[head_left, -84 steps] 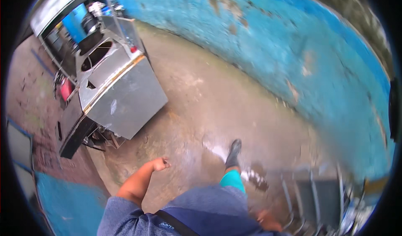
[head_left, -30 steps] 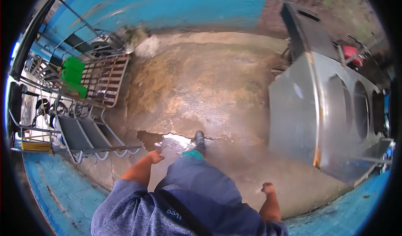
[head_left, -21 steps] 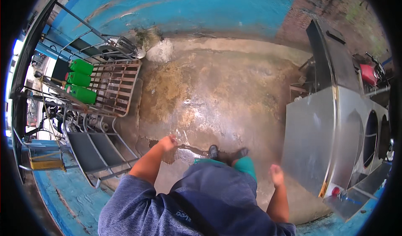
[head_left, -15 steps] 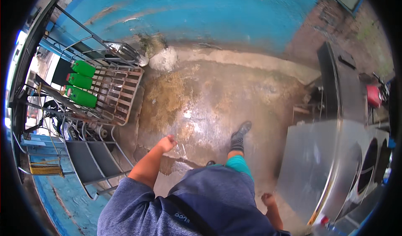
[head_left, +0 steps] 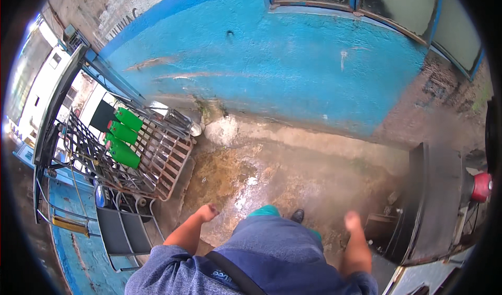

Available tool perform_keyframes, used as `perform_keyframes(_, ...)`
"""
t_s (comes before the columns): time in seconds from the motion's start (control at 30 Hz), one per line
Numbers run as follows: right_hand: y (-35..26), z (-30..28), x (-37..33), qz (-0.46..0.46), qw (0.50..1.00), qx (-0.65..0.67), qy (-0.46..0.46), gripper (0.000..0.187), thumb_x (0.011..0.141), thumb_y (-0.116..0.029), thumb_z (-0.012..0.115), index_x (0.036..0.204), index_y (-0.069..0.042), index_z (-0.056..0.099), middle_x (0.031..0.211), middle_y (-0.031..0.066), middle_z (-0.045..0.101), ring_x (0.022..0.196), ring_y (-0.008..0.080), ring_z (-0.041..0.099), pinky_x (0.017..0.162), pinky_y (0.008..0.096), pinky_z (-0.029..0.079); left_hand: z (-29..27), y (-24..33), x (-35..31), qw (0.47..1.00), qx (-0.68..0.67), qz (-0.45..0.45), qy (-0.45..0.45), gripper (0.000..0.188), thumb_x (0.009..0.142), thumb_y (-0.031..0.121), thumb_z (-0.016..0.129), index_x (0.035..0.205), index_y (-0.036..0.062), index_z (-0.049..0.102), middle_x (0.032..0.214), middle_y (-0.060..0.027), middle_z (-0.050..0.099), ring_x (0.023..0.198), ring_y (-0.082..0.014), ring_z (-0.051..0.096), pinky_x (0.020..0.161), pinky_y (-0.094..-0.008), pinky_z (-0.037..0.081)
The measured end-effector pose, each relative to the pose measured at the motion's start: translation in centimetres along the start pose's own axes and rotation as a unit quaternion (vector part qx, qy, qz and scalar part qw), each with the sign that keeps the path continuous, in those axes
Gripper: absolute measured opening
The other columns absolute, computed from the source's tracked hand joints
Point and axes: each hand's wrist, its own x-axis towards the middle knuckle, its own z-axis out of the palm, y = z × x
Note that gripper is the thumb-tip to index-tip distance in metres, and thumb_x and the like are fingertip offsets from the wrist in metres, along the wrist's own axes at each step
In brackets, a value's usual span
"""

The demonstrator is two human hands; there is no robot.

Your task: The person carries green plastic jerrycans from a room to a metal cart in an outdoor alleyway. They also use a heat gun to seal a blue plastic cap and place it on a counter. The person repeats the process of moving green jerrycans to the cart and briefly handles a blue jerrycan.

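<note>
I look down on my own body while standing on a wet concrete floor [head_left: 272, 174]. My left hand [head_left: 208, 211] hangs at my side with its fingers curled and nothing in it, close to a metal rack [head_left: 157, 159]. My right hand [head_left: 352, 220] is blurred beside a grey metal machine [head_left: 434, 201]; it holds nothing that I can see. A dark shoe [head_left: 297, 215] shows below my teal trouser leg [head_left: 264, 211].
Three green bottles [head_left: 123, 135] lie on the metal rack at the left. A blue painted wall [head_left: 272, 70] runs across ahead, with a pale lump [head_left: 222, 130] at its foot. Grey trays [head_left: 123, 232] stand at lower left. A red cap [head_left: 481, 186] sits at far right.
The view has swung toward the blue wall. The grey machine has slid to the right edge and the rack with green bottles has come nearer on the left. Both arms swing as I walk.
</note>
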Motion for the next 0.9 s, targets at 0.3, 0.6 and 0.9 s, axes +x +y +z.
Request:
perform_keyframes(0.3, -17.7, -16.8, 19.1, -0.195, 0.947, 0.2, 0.156, 0.026, 0.089, -0.014, 0.058, 0.112, -0.001, 0.056, 0.096, 0.0112, 0.066, 0.087, 0.0179, 0.062, 0.081, 0.0317, 0.049, -2.3, 17.2, 12.7, 0.994, 0.034, 0.073, -0.074, 0.062, 0.084, 0.036, 0.064, 0.131, -0.0001, 0.047, 0.117, -0.0155, 0.063, 0.106, -0.0244, 0.061, 0.092, -0.0342, 0.046)
perform_keyframes(0.6, 0.9, -8.8, 10.1, 0.132, 0.974, -0.02, -0.183, 0.036, 0.093, -0.035, 0.048, 0.091, -0.002, 0.061, 0.08, 0.0128, 0.062, 0.073, 0.0275, 0.061, 0.067, 0.0382, 0.048, -3.9, 27.7, 35.7, 0.917, 0.336, 0.133, -0.169, 0.068, 0.078, 0.056, 0.058, 0.118, 0.0013, 0.061, 0.124, -0.0207, 0.057, 0.12, -0.0358, 0.05, 0.103, -0.043, 0.039)
perform_keyframes(0.9, 0.6, -14.6, 9.3, 0.504, 0.792, 0.327, -0.108, 0.028, 0.086, -0.034, 0.058, 0.079, -0.007, 0.058, 0.068, 0.0067, 0.056, 0.064, 0.0218, 0.058, 0.055, 0.0378, 0.045, -12.5, 59.2, 44.6, 0.925, 0.164, 0.315, -0.132, 0.056, 0.085, 0.038, 0.057, 0.132, 0.008, 0.047, 0.125, -0.0164, 0.057, 0.113, -0.0312, 0.056, 0.096, -0.0402, 0.044)
